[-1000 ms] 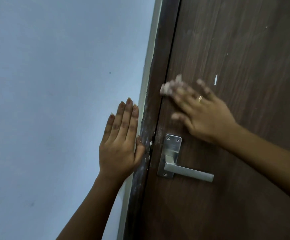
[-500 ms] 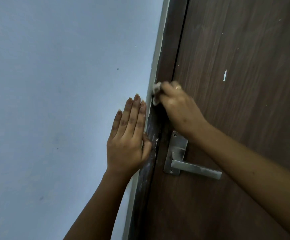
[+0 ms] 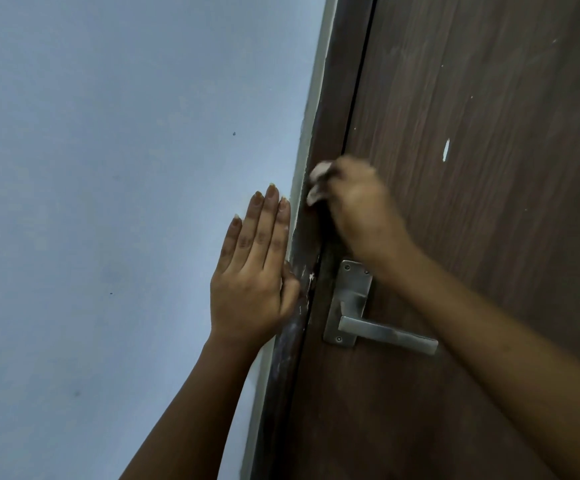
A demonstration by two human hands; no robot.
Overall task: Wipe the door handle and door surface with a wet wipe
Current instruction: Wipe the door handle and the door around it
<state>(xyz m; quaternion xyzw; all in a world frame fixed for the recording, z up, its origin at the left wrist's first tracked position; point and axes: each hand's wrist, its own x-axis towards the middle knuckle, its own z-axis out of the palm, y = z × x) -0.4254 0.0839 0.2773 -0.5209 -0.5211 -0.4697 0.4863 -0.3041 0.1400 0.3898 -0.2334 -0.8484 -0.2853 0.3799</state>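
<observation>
A dark brown wooden door [image 3: 472, 237] fills the right side, with a silver lever handle [image 3: 385, 332] on a metal plate [image 3: 352, 292]. My right hand [image 3: 361, 209], motion-blurred, is closed on a white wet wipe [image 3: 318, 181] and presses it against the door frame [image 3: 333, 116] just above the handle plate. My left hand [image 3: 252, 271] lies flat and open on the wall beside the frame, fingers pointing up, its thumb touching the frame.
A pale blue-grey wall [image 3: 108, 202] takes up the left half. The frame's lower stretch [image 3: 290, 341] shows white scuffs and smears. A white paint fleck [image 3: 446, 150] marks the door face above and right of my right hand.
My right hand slid left from the door face onto the frame edge and bunched around the wipe. My left hand has stayed flat on the wall.
</observation>
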